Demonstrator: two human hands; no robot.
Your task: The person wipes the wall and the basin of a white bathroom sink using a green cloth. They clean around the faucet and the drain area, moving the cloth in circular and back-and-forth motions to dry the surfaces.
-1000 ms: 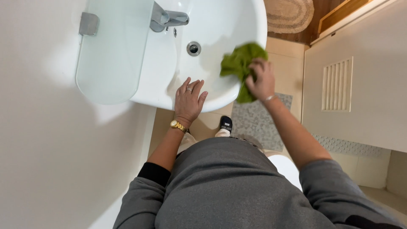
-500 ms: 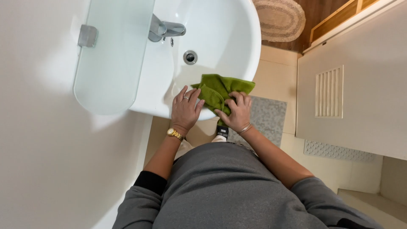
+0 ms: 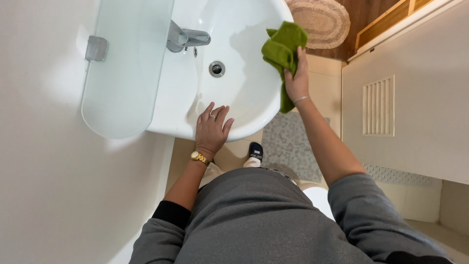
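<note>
Right hand presses green cloth against sink rim.

Green cloth, bunched and folded, pressed against the right outer rim of the white sink, one end hanging down past the edge. Sink is a rounded white basin, metal tap at the back, round drain in the middle, looks dry.
</note>
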